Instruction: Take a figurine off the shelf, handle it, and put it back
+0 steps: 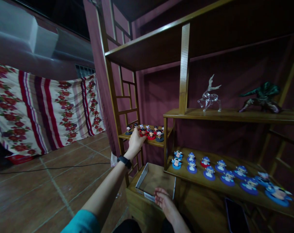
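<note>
Wooden shelving (pixel 184 69) fills the right of the view, with your left hand (pixel 136 141) raised to the small upper-left shelf (pixel 147 141). Your left grip rests at the front edge of the cluster of small figurines (pixel 150 132) on that shelf, fingers curled toward the nearest red-based one; whether it has closed on a figurine you cannot tell, since the back of the hand hides the fingertips. About ten figurines stand in this cluster, on red and dark bases; the exact count is unclear. A black wristband (pixel 124 160) sits on your left wrist.

Your right hand (pixel 164 200) lies low, half open, fingers touching the near rim of the shallow tray (pixel 142 180), holding nothing. The tray sits below the small shelf, just left of the wide lower shelf (pixel 217 187).

On the wide lower shelf stand roughly fourteen blue-based figurines (pixel 209 172) in two loose rows. On the shelf above stand one clear glass deer (pixel 209 95) and one dark green figure (pixel 260 96). One dark phone (pixel 236 216) lies at lower right.
</note>
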`<state>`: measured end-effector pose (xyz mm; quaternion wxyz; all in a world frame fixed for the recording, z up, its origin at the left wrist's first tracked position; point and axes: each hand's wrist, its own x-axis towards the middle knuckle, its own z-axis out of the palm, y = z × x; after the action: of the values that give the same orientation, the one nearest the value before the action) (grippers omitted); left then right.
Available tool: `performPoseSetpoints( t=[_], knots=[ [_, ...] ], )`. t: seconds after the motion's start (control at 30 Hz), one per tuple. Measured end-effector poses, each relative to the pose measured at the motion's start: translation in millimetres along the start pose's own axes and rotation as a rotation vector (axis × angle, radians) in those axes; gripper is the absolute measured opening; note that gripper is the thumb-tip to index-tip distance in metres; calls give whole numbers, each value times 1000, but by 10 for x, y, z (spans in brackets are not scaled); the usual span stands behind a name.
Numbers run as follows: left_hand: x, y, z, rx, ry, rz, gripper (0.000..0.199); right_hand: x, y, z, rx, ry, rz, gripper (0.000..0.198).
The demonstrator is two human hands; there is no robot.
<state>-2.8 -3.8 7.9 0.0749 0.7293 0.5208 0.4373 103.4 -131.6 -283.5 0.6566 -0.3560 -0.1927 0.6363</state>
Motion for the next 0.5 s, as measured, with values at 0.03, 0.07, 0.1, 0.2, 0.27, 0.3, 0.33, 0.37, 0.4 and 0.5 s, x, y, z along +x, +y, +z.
performPoseSetpoints(
  t=[0.03,0.07,0.1,0.2,0.27,0.3,0.33,0.37,0.4,0.5],
  knots=[
    [8,15,-4,18,-14,-4,53,6,3,-6,2,-5,-2,26],
    [18,27,-8,36,-27,-4,53,12,5,-14,5,-9,-3,26],
    [28,36,-11,56,-40,-3,52,18,5,-20,8,-14,-5,26],
    [66,47,-19,103,-64,-8,51,21,-3,-30,14,-25,-14,25],
    [92,49,-18,119,-71,-30,52,12,-10,-29,20,-34,-21,25],
    [104,47,-16,123,-75,-42,52,7,-12,-29,23,-38,-24,25],
    [116,43,-12,123,-76,-52,52,3,-12,-30,27,-42,-26,24],
    [126,36,-7,120,-76,-57,53,1,-10,-33,30,-42,-28,24],
    [135,26,-2,113,-74,-59,54,0,-8,-37,34,-43,-29,24],
    [155,-22,21,59,-64,-51,57,4,-1,-56,37,-47,-27,25]
  ],
)
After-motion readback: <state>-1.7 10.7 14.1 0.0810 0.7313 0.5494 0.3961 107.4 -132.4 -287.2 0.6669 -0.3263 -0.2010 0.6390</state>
